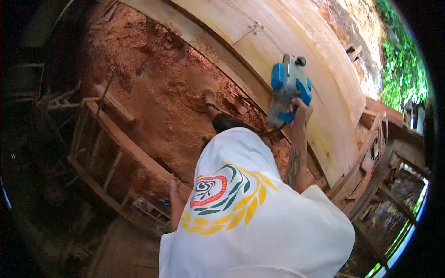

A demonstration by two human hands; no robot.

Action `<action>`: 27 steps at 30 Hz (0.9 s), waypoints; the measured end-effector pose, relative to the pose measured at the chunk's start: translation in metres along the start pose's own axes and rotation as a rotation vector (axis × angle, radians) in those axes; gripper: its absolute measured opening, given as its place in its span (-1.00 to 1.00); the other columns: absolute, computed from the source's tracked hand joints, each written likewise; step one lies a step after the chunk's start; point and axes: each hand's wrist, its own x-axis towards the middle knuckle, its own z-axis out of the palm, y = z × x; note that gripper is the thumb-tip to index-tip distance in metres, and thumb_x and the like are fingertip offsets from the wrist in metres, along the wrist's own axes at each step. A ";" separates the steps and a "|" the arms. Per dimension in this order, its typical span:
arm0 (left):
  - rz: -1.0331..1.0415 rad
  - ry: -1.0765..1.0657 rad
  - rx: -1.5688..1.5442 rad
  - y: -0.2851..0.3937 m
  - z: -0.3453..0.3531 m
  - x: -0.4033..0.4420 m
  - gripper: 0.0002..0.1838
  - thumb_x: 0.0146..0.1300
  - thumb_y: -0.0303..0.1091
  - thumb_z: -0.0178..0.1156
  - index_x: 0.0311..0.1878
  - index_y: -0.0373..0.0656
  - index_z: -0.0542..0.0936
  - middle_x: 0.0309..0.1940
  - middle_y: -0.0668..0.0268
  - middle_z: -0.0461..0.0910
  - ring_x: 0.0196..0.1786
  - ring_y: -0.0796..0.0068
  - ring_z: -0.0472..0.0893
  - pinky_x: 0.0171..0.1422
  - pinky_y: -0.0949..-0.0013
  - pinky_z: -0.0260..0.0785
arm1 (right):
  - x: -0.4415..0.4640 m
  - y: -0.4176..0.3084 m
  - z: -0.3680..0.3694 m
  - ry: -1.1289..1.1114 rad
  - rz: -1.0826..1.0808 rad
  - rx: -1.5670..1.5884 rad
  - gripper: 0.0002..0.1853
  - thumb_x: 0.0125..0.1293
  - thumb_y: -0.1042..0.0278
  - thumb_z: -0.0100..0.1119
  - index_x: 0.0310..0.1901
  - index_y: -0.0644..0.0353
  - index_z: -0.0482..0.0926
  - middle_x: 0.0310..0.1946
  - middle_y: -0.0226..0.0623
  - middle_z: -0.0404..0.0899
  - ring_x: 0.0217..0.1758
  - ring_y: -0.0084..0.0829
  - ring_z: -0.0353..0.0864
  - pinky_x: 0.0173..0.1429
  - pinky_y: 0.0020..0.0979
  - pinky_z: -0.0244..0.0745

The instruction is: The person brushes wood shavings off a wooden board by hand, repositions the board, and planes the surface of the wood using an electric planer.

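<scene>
My right hand [300,111] is wrapped round the rear handle of a blue and silver electric hand planer [288,88]. The planer sits over a wide, pale wooden board [324,134], near its edge on the side towards me. On the other side, my left hand [176,187] hangs low beside a long wooden rail [139,160]. Its fingers are blurred and partly hidden, so I cannot make out whether they touch the rail or hold anything.
Reddish sawdust and shavings cover the ground [157,92]. A slatted wooden frame [99,153] stands at the left. Timber pieces [371,157] are stacked at the right, with green leaves [403,69] beyond. My foot [211,98] is beside the board.
</scene>
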 end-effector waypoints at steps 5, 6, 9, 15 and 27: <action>-0.107 0.119 -0.079 0.090 -0.003 -0.038 -0.69 0.55 -0.05 0.06 -0.14 -0.04 0.63 -0.58 0.33 0.56 -0.61 0.48 0.51 -0.51 0.38 0.38 | 0.052 -0.020 0.120 0.081 -0.024 -0.053 -0.86 0.18 0.54 0.26 -0.26 0.28 0.50 -0.58 -0.32 0.48 -0.69 -0.45 0.40 -0.58 -0.34 0.35; -0.099 0.125 -0.061 0.119 0.002 -0.039 -0.70 0.55 -0.05 0.05 -0.13 -0.05 0.63 -0.57 0.33 0.57 -0.60 0.47 0.52 -0.50 0.38 0.39 | 0.065 -0.015 0.135 0.091 -0.025 -0.092 -0.87 0.17 0.54 0.27 -0.28 0.28 0.50 -0.59 -0.32 0.48 -0.70 -0.44 0.40 -0.58 -0.34 0.35; -0.023 0.138 0.039 0.248 0.043 -0.040 -0.71 0.56 -0.06 0.05 -0.08 -0.05 0.62 -0.54 0.33 0.59 -0.59 0.46 0.55 -0.50 0.38 0.41 | 0.097 0.006 0.178 0.122 -0.026 -0.172 -0.87 0.17 0.54 0.28 -0.33 0.28 0.49 -0.61 -0.31 0.49 -0.71 -0.45 0.41 -0.59 -0.34 0.34; 0.561 -0.239 0.676 0.561 0.161 -0.016 -0.74 0.55 -0.38 0.02 0.18 -0.17 0.59 -0.17 0.18 0.74 -0.28 0.44 0.72 -0.31 0.36 0.55 | 0.103 0.042 0.257 0.261 -0.049 -0.221 -0.88 0.13 0.57 0.24 -0.31 0.26 0.49 -0.61 -0.32 0.48 -0.67 -0.50 0.42 -0.55 -0.37 0.33; 1.662 -0.487 1.322 0.854 0.557 -0.084 -0.62 0.47 -0.34 0.14 0.30 -0.21 0.57 0.22 0.04 0.64 0.24 0.11 0.63 0.32 0.13 0.48 | 0.111 0.063 0.263 0.513 -0.005 -0.031 -0.79 -0.01 0.36 0.32 -0.31 0.24 0.63 -0.51 -0.37 0.55 -0.40 -0.46 0.51 -0.23 -0.29 0.47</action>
